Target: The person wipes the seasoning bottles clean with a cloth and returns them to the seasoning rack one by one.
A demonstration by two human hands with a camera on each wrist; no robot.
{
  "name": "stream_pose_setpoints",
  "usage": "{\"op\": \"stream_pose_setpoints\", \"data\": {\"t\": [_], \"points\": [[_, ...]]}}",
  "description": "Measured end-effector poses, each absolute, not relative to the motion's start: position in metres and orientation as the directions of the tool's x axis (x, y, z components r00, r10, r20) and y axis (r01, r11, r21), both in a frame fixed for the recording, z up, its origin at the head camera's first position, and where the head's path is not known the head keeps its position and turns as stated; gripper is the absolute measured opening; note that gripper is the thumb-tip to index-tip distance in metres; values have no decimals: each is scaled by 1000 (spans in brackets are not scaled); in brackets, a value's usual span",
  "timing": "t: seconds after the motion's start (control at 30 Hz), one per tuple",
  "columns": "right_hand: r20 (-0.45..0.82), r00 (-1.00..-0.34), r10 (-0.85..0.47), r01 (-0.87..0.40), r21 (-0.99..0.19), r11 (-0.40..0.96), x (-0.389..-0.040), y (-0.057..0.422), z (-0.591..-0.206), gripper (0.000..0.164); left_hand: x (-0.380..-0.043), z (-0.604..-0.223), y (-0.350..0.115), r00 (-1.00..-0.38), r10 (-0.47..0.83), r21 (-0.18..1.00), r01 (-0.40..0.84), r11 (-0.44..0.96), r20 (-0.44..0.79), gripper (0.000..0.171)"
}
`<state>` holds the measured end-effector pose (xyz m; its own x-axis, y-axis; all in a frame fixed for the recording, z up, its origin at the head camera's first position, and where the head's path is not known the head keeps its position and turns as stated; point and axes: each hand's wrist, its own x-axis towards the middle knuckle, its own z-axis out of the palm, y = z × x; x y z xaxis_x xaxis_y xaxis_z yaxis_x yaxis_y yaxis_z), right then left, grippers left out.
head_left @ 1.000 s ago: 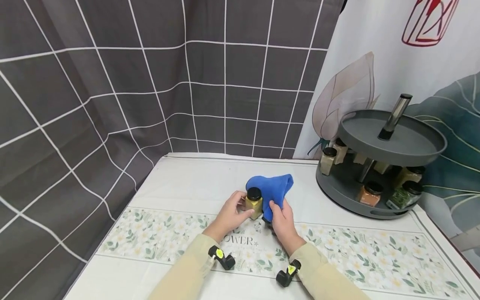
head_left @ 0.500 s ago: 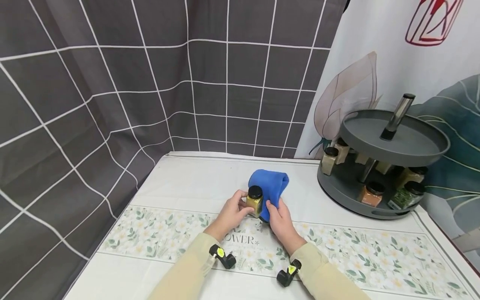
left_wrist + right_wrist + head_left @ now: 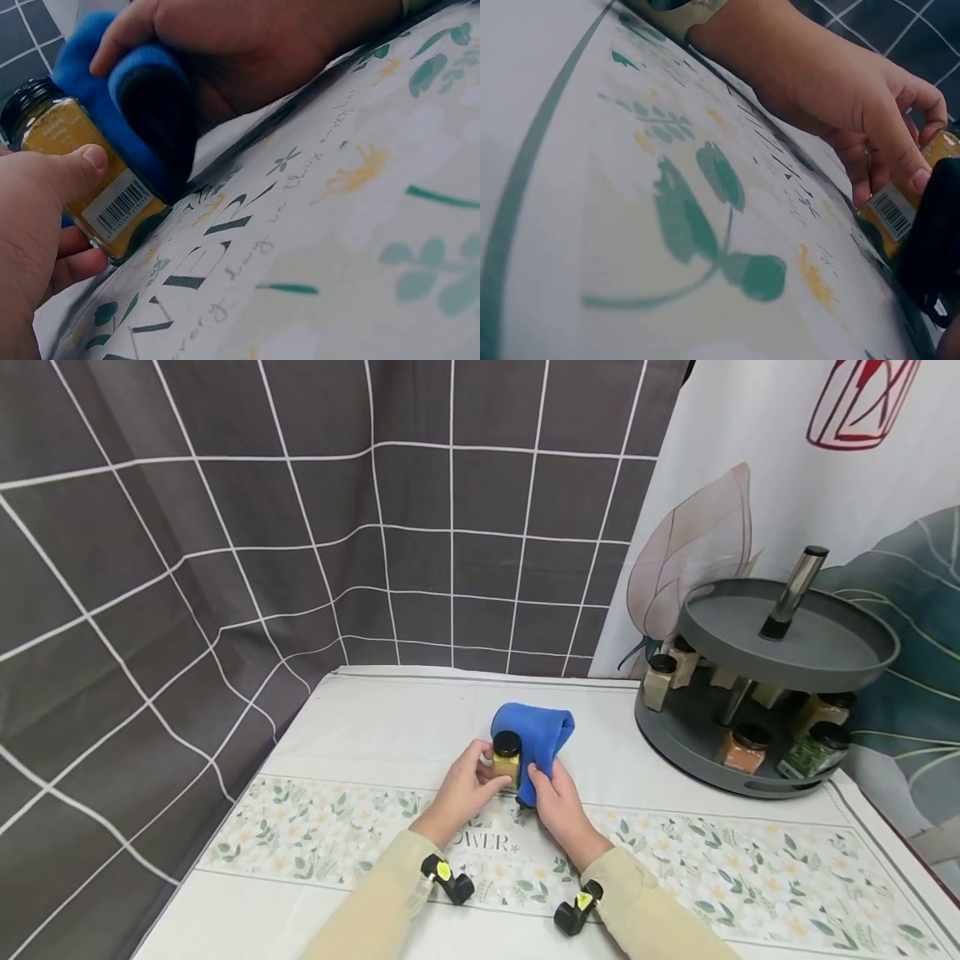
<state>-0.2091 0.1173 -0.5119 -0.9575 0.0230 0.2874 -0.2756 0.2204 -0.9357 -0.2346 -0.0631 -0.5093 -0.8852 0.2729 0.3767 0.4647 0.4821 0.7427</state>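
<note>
My left hand (image 3: 467, 787) grips a square glass jar (image 3: 506, 767) of yellow powder with a black lid, thumb on its near side. A barcode label (image 3: 122, 204) shows on the jar in the left wrist view, where the jar leans and its base is at the tablecloth; whether it touches cannot be told. Against the jar's right side lies a folded blue cloth (image 3: 534, 727) with a dark underside. My right hand (image 3: 558, 797) pinches that cloth near its lower end. In the right wrist view the cloth's dark part (image 3: 934, 240) covers some of the jar.
A two-tier grey turntable rack (image 3: 787, 672) stands at the right, with several spice jars on its lower tier, among them an orange one (image 3: 744, 748) and a green one (image 3: 813, 752). A dark grid curtain (image 3: 487, 560) hangs behind the table with its floral tablecloth (image 3: 315, 831).
My right hand has shifted slightly left with the blue cloth, whose right corner has drawn in toward the jar. My left hand keeps hold of the jar, almost in place.
</note>
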Motion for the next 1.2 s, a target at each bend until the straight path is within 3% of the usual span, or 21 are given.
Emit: {"op": "stream_pose_setpoints", "data": {"t": [0.1,0.27,0.47,0.97,1.2], "points": [[296,-954,34,-282,-932,226,-209,117,-512,44,-236,-510,-63,-871,290,728,491,479,397,26],[315,-949,36,-295,-920,257,-208,117,-512,42,-237,-513,-63,-848,313,730,528,434,427,23],[303,-952,47,-284,-930,235,-207,117,-512,40,-238,-516,-63,-829,340,739,554,384,445,26],[282,-959,26,-268,-934,236,-207,117,-512,40,-241,-519,-64,-818,334,709,574,409,469,29],[295,-955,41,-278,-931,238,-207,118,-511,39,-242,-517,-63,-841,337,732,536,421,423,34]]}}
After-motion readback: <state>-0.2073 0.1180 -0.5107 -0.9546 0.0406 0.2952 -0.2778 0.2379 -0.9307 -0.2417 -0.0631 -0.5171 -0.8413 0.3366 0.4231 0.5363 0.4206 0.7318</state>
